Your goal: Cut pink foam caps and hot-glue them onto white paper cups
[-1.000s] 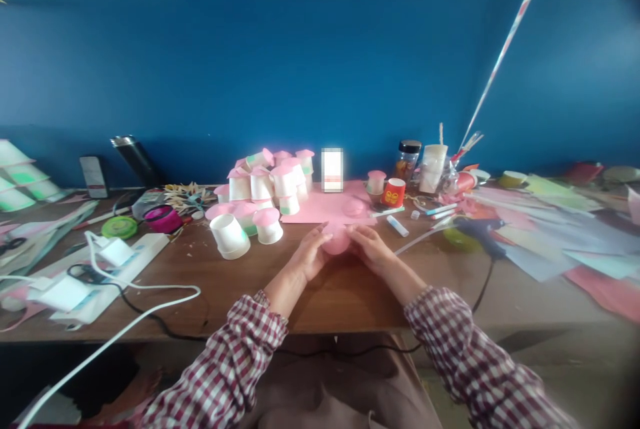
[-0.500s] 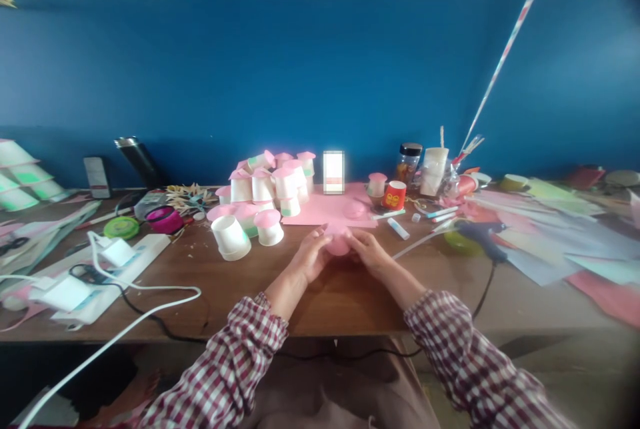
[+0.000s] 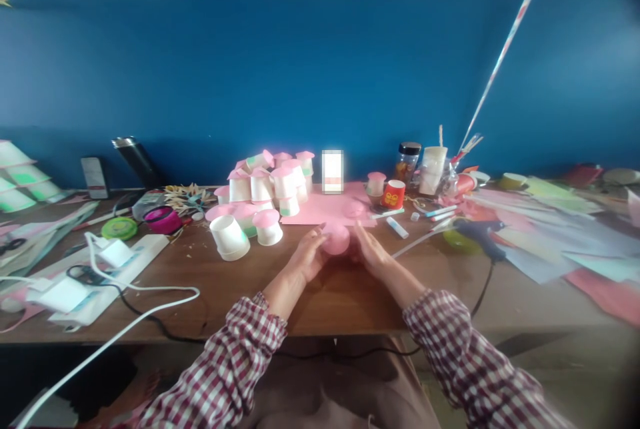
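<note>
My left hand (image 3: 309, 252) grips a round pink paper piece (image 3: 336, 239) by its left edge, above the front part of the desk. Just to the right of it, my right hand (image 3: 369, 249) has its fingers stretched out, apart from the paper as far as I can see. Behind both hands lies a flat pink sheet (image 3: 310, 209) with another round pink piece (image 3: 357, 209) on it. Left of my hands stand several white paper cups topped with pink paper caps, the nearest being a capped cup (image 3: 269, 227) beside an upturned plain cup (image 3: 229, 237).
A glue gun (image 3: 477, 237) lies on the right near loose coloured paper (image 3: 540, 262). A red cup (image 3: 393, 195), markers (image 3: 443, 213) and a glue stick (image 3: 398, 227) are behind my right hand. On the left, a power strip (image 3: 110, 279) trails a white cable (image 3: 150, 312).
My right hand has let go of the round pink paper and moved slightly right, its fingers opening out. The left hand keeps hold of the paper.
</note>
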The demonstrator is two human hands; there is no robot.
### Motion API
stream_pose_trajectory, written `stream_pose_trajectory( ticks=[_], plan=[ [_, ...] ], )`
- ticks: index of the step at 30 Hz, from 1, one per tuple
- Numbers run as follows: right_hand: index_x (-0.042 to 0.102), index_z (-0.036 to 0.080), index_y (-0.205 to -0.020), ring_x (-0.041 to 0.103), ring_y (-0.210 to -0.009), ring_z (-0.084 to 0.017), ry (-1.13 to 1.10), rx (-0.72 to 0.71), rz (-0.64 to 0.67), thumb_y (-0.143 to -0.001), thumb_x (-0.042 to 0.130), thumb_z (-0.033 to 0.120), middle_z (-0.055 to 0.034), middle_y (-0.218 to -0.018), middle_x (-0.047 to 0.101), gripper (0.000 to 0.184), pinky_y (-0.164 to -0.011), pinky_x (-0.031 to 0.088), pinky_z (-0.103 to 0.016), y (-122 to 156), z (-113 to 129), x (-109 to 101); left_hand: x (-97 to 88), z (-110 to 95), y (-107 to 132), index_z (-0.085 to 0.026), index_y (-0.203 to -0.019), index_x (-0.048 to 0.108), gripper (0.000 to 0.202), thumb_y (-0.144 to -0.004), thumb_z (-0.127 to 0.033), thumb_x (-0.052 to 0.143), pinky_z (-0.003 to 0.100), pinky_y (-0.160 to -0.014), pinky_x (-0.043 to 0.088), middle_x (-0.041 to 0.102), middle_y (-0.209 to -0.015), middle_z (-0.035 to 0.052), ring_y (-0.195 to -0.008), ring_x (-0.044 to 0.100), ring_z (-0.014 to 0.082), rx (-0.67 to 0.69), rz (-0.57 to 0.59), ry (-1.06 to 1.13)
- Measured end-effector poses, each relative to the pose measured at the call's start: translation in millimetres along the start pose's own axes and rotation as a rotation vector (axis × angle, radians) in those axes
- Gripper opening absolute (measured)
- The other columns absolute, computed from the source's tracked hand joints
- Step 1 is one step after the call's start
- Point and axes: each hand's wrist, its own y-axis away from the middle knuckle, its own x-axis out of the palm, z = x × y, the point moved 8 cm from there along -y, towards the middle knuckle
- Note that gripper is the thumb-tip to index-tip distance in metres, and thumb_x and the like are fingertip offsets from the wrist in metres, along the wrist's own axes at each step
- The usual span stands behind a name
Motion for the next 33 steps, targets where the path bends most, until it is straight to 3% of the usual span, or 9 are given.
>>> stream_pose_trajectory(
  ticks=[2, 7, 13, 18, 22, 27, 33],
  plan=[
    [0.056, 0.019, -0.066, 0.043, -0.048, -0.012, -0.015, -0.019, -0.005, -0.078, 0.048, 0.066, -0.0008, -0.055, 0.05, 0.049, -0.041, 0.03, -0.026, -1.4, 0.3, -0.9, -1.0, 1.8, -0.1, -0.017, -0.107, 0.056, 0.042, -0.069, -0.012, 0.07, 0.022, -0.063, 0.049, 0.065, -0.089, 0.0029, -0.072, 0.061, 0.0115, -0.019, -0.014, -0.018],
    [0.055, 0.019, -0.065, 0.037, -0.047, -0.008, 0.007, -0.088, -0.065, -0.064, 0.07, 0.056, 0.0043, -0.053, 0.043, 0.04, -0.041, 0.027, -0.022, -5.4, 1.3, -5.8, 4.7, 4.0, 1.3, -0.017, -0.102, 0.057, 0.041, -0.065, -0.014, 0.074, 0.024, -0.065, 0.049, 0.065, -0.09, 0.0034, -0.075, 0.062, 0.0134, -0.032, 0.039, -0.08],
    [0.052, 0.019, -0.058, 0.04, -0.043, -0.01, 0.039, -0.046, -0.087, -0.074, 0.052, 0.066, 0.0014, -0.049, 0.045, 0.05, -0.039, 0.03, -0.024, -2.9, 1.2, -7.6, -0.6, 4.7, 0.3, -0.018, -0.104, 0.055, 0.042, -0.067, -0.015, 0.073, 0.022, -0.061, 0.048, 0.064, -0.088, 0.0014, -0.07, 0.06, 0.011, -0.039, -0.003, -0.08],
    [0.055, 0.018, -0.059, 0.036, -0.04, -0.008, 0.123, -0.088, -0.077, -0.065, 0.068, 0.058, 0.0041, -0.045, 0.043, 0.043, -0.037, 0.026, -0.023, -4.5, 3.2, -6.7, 4.5, 3.5, 0.5, -0.017, -0.1, 0.057, 0.038, -0.066, -0.015, 0.074, 0.023, -0.064, 0.05, 0.064, -0.089, 0.0024, -0.076, 0.061, 0.0132, -0.019, 0.059, -0.08],
    [0.053, 0.019, -0.058, 0.038, -0.041, -0.009, 0.061, -0.046, -0.079, -0.073, 0.057, 0.063, 0.0019, -0.047, 0.045, 0.046, -0.037, 0.028, -0.024, -3.9, 1.6, -7.1, -0.3, 3.5, 0.5, -0.018, -0.102, 0.057, 0.038, -0.067, -0.013, 0.071, 0.022, -0.063, 0.05, 0.064, -0.089, 0.0019, -0.072, 0.061, 0.0115, -0.027, 0.001, -0.041],
    [0.053, 0.018, -0.058, 0.036, -0.04, -0.008, 0.083, -0.072, -0.046, -0.064, 0.069, 0.056, 0.0046, -0.044, 0.043, 0.042, -0.036, 0.025, -0.022, -5.5, 2.1, -4.9, -3.5, 3.2, -0.8, -0.018, -0.099, 0.059, 0.034, -0.068, -0.011, 0.07, 0.022, -0.063, 0.05, 0.064, -0.087, 0.0012, -0.071, 0.061, 0.011, -0.019, -0.029, -0.015],
    [0.055, 0.017, -0.063, 0.04, -0.044, -0.007, -0.079, -0.017, -0.162, -0.064, 0.071, 0.048, 0.0052, -0.05, 0.045, 0.035, -0.037, 0.028, -0.019, -10.2, -3.9, -17.8, -14.7, 7.9, -3.0, -0.014, -0.092, 0.06, 0.017, -0.076, -0.015, 0.064, 0.024, -0.066, 0.052, 0.066, -0.082, 0.0056, -0.072, 0.063, 0.013, -0.059, -0.139, 0.089]
  ],
)
